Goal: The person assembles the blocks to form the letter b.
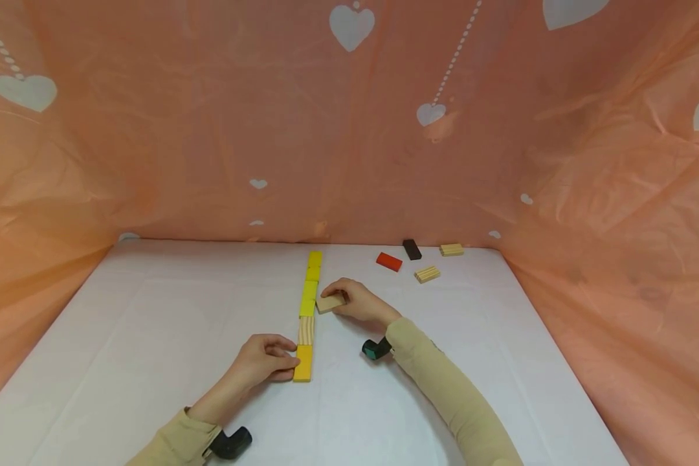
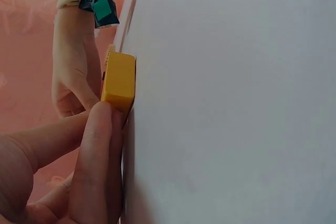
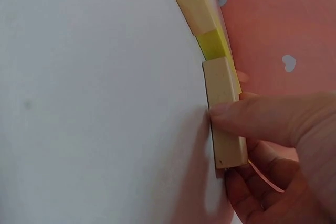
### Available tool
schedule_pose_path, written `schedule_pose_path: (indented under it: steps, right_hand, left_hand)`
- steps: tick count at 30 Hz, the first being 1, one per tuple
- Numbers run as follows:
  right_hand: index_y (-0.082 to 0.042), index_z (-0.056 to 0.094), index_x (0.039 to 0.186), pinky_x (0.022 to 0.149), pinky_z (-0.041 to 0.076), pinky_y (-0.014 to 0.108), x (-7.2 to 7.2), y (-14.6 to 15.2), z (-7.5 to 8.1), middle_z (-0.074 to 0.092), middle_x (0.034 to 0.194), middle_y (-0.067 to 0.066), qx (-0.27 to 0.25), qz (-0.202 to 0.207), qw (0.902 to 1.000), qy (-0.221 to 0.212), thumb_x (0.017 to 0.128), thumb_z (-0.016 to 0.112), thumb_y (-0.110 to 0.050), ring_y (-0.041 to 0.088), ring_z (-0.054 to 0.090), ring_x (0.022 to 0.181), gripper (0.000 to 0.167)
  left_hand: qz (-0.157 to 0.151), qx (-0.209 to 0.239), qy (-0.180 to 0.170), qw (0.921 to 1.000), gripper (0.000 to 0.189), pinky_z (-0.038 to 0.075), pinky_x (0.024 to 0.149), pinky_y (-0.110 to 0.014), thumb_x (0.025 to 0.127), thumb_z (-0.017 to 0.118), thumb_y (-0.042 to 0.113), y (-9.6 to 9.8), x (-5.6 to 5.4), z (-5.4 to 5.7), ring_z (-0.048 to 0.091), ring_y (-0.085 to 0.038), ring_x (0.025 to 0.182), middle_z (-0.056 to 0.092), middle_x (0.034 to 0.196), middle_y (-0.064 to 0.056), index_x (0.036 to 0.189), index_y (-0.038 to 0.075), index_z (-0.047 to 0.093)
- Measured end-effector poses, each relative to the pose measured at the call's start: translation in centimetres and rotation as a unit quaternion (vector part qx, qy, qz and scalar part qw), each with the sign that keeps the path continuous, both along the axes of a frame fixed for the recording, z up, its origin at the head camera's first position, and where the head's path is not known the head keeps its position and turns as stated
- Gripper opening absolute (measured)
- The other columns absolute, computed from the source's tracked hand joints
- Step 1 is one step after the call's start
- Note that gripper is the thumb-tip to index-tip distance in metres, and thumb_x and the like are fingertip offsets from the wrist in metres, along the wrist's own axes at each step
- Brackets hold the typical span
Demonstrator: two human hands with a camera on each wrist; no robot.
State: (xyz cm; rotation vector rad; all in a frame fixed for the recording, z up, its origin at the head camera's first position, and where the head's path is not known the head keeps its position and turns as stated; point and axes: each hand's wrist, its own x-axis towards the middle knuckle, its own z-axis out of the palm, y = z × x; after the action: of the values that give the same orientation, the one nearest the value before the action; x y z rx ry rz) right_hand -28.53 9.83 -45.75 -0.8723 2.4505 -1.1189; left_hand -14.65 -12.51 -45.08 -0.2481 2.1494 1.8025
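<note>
A straight row of flat wooden blocks runs away from me on the white table. At its near end lies an orange-yellow block (image 1: 304, 366), with my left hand (image 1: 262, 359) at its left side, thumb and fingertips on its edge. Beyond it come a striped plain wood block (image 1: 305, 330) and several yellow blocks (image 1: 310, 291). My right hand (image 1: 358, 301) pinches another plain wood block (image 1: 329, 303) between thumb and fingers, just right of the yellow part of the row. In the right wrist view the thumb presses this pale block's (image 3: 224, 140) side, low over the table.
Farther back to the right lie a red block (image 1: 389, 261), a dark brown block (image 1: 411, 250) and two small groups of plain wood blocks (image 1: 427, 274). An orange curtain (image 1: 303, 142) with white hearts encloses the table (image 1: 151, 310) at the back and sides.
</note>
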Motion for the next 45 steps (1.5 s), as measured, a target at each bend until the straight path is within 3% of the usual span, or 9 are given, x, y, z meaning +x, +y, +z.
schedule_pose_path:
  steps: [13, 26, 32, 39, 45]
  right_hand:
    - [-0.014, 0.065, 0.114, 0.099, 0.043, 0.029, 0.2, 0.2, 0.3, 0.058, 0.115, -0.003, -0.008, -0.02, 0.9995, -0.021, 0.086, 0.069, 0.001, 0.015, 0.05, 0.105, 0.033]
    - [-0.013, 0.063, 0.117, 0.096, 0.044, 0.029, 0.2, 0.7, 0.6, 0.058, 0.116, -0.003, -0.015, -0.012, 0.9995, -0.026, 0.086, 0.07, -0.002, 0.016, 0.05, 0.103, 0.034]
    - [-0.008, 0.061, 0.122, 0.098, 0.045, 0.031, -0.2, 1.7, 1.3, 0.06, 0.119, 0.003, -0.008, 0.005, 0.9999, 0.011, 0.085, 0.071, -0.002, 0.017, 0.053, 0.106, 0.039]
    - [-0.002, 0.057, 0.126, 0.1, 0.045, 0.043, -0.7, 4.0, 2.8, 0.057, 0.125, 0.017, -0.045, 0.02, 0.9983, 0.031, 0.087, 0.067, 0.0, 0.032, 0.049, 0.116, 0.041]
    - [0.003, 0.055, 0.126, 0.098, 0.044, 0.049, -1.5, 6.7, 4.1, 0.055, 0.125, 0.023, -0.067, 0.011, 0.9959, 0.06, 0.086, 0.068, 0.002, 0.041, 0.048, 0.115, 0.042]
  left_hand:
    - [-0.008, 0.015, 0.002, 0.9999, 0.025, 0.06, 0.063, -0.034, 0.077, 0.073, -0.009, 0.2, -0.2, 0.1, 0.066, -0.019, 0.064, 0.063, 0.076, -0.012, 0.101, -0.01, 0.063]
    - [-0.003, 0.011, -0.001, 0.9999, 0.026, 0.06, 0.062, -0.034, 0.077, 0.074, -0.008, 0.3, -0.2, 0.0, 0.066, -0.019, 0.063, 0.063, 0.075, -0.011, 0.101, -0.009, 0.064]
    - [0.0, 0.011, -0.004, 0.9999, 0.027, 0.061, 0.062, -0.035, 0.076, 0.074, -0.009, 0.3, -0.2, -0.2, 0.065, -0.019, 0.063, 0.062, 0.076, -0.012, 0.102, -0.009, 0.064]
    - [-0.002, 0.008, -0.009, 0.9999, 0.027, 0.061, 0.062, -0.035, 0.077, 0.074, -0.009, 0.2, -0.2, -0.3, 0.065, -0.019, 0.064, 0.061, 0.077, -0.012, 0.102, -0.009, 0.064]
    - [0.0, 0.002, -0.007, 1.0, 0.028, 0.061, 0.062, -0.035, 0.076, 0.075, -0.008, 0.2, -0.3, -0.6, 0.065, -0.019, 0.064, 0.061, 0.078, -0.012, 0.102, -0.008, 0.064]
